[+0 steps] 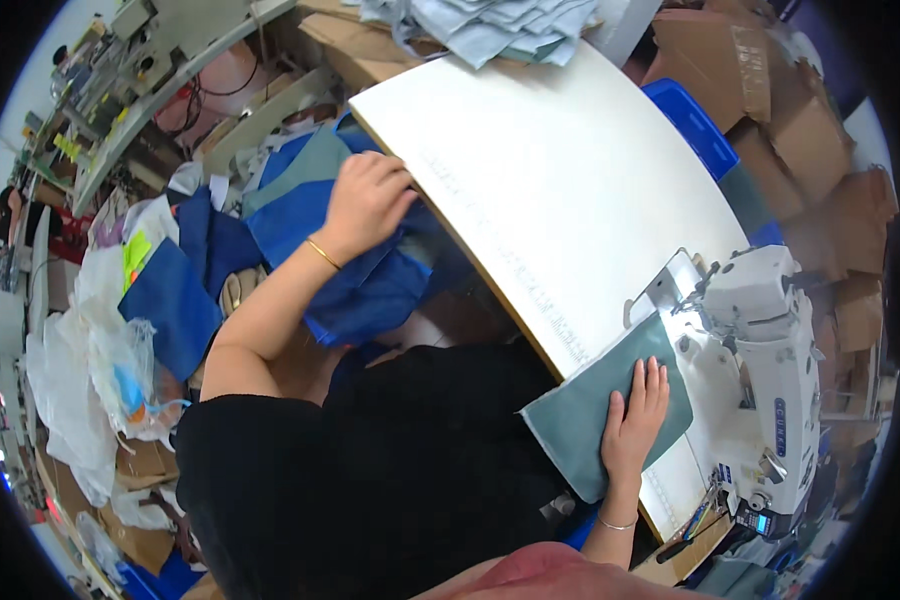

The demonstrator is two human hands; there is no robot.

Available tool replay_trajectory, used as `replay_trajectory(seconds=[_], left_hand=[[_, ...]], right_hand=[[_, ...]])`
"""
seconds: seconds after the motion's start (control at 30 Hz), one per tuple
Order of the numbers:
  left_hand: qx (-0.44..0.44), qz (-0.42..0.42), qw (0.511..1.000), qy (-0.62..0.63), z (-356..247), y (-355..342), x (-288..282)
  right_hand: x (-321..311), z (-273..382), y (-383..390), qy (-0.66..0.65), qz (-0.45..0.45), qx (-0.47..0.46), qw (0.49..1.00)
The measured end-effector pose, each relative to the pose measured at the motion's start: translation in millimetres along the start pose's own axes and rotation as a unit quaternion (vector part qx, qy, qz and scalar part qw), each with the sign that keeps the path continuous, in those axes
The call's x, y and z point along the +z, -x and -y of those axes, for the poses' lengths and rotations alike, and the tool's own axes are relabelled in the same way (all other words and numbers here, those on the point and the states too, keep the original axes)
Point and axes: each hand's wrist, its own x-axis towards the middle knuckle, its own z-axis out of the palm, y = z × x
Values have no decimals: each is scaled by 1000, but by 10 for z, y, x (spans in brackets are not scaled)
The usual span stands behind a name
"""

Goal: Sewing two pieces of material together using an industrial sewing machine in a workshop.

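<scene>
A grey-green piece of fabric (590, 400) lies over the near right end of the white sewing table (570, 150), partly overhanging its front edge. On top of it rests my right hand (638, 415), flat with fingers stretched out, a thin bangle at the wrist. The white sewing machine (755, 310) stands just right of the fabric, whose far corner reaches toward the needle area. My left hand (368, 200) is at the table's left edge, fingers curled with the tips against the rim. Whatever it may hold is hidden.
A stack of pale grey fabric pieces (490, 25) sits at the table's far end. Blue cloth (340, 260) heaps below the left edge, beside plastic bags (95, 370). A blue bin (690, 125) and cardboard boxes (710, 60) stand beyond. Small tools (690, 530) lie near the machine.
</scene>
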Motion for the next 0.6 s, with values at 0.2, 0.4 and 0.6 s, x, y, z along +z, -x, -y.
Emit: replay_trajectory(seconds=[0.2, 0.4, 0.6], left_hand=[[-267, 177, 915, -246, 1207, 228, -8], [-556, 199, 796, -132, 1822, 1149, -316], [-730, 10, 671, 134, 1981, 1768, -402]], right_hand=[[-14, 21, 9, -16, -2, 11, 1000], [0, 18, 10, -16, -10, 10, 1000], [25, 7, 14, -5, -19, -8, 1000]])
